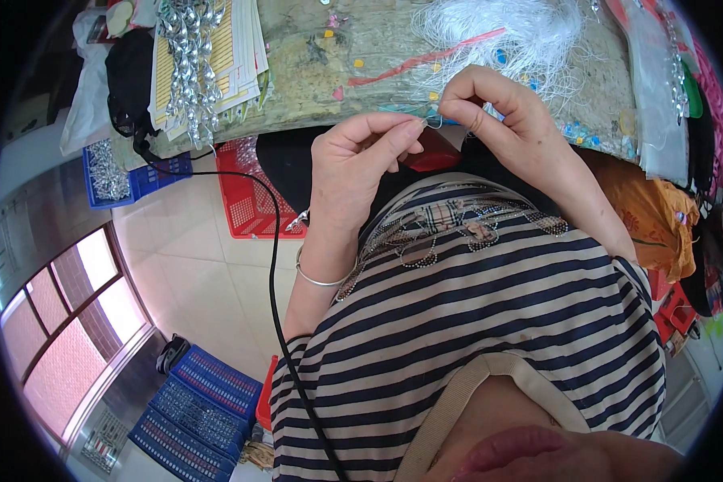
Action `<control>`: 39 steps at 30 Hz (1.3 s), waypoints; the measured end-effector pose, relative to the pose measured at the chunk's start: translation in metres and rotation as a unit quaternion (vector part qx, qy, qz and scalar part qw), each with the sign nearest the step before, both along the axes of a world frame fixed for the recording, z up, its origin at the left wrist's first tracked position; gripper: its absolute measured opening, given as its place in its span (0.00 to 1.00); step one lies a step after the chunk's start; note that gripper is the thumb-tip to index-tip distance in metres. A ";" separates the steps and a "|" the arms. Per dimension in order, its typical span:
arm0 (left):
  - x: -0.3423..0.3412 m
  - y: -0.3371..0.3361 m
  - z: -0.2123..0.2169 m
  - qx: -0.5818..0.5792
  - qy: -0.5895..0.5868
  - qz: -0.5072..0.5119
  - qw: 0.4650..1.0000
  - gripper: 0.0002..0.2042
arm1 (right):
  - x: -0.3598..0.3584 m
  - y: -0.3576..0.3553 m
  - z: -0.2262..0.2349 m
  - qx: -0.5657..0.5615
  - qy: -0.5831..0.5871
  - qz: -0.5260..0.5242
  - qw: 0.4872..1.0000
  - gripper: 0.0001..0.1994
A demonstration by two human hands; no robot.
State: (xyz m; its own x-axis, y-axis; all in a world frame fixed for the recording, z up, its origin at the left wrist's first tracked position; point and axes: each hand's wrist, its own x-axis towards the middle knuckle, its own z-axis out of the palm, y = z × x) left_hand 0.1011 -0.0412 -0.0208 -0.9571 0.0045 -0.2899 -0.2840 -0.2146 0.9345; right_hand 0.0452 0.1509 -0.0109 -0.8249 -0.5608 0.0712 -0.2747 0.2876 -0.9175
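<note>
At the near edge of the table, my left hand [353, 157] pinches a thin white thread [435, 126] between thumb and forefinger. The thread makes a small curve beside the fingertips. Just to the right, my right hand [510, 112] has thumb and forefinger closed together on what looks like the same thread; its end is too fine to follow. Beyond both hands lies a loose heap of white thread [530, 32], with a red strip [426, 58] across its left side.
Strands of clear faceted beads [191, 64] lie on yellow-and-white cards [231, 48] at the left. A black cable [275, 265] runs down past my left arm. Below the table are a red basket [257, 209] and a blue basket [149, 183]. Plastic bags [659, 104] hang at the right.
</note>
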 end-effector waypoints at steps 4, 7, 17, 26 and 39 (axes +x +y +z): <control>-0.001 0.003 -0.001 0.034 -0.019 0.017 0.999 0.07 | 0.000 0.000 -0.004 -0.040 -0.031 -0.015 0.999 0.06; -0.001 0.003 -0.001 0.035 -0.016 0.025 0.999 0.07 | -0.001 0.001 -0.006 -0.067 -0.066 -0.027 0.995 0.06; 0.001 -0.004 -0.004 -0.018 0.003 0.011 1.000 0.07 | -0.003 0.009 0.001 -0.083 -0.090 -0.046 0.991 0.07; 0.003 0.009 -0.002 -0.036 0.029 0.061 0.997 0.07 | 0.002 -0.010 0.003 -0.155 -0.059 0.000 0.986 0.06; 0.002 0.004 -0.012 0.102 0.015 0.057 0.993 0.07 | 0.000 -0.022 -0.002 0.013 0.280 0.041 0.959 0.05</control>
State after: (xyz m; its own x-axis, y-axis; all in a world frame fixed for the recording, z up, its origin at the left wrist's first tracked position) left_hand 0.1027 -0.0370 -0.0329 -0.9629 -0.0476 -0.2657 -0.2205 -0.4295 0.8757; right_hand 0.0449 0.1287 -0.0134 -0.6147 -0.6292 0.4757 -0.7451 0.2652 -0.6120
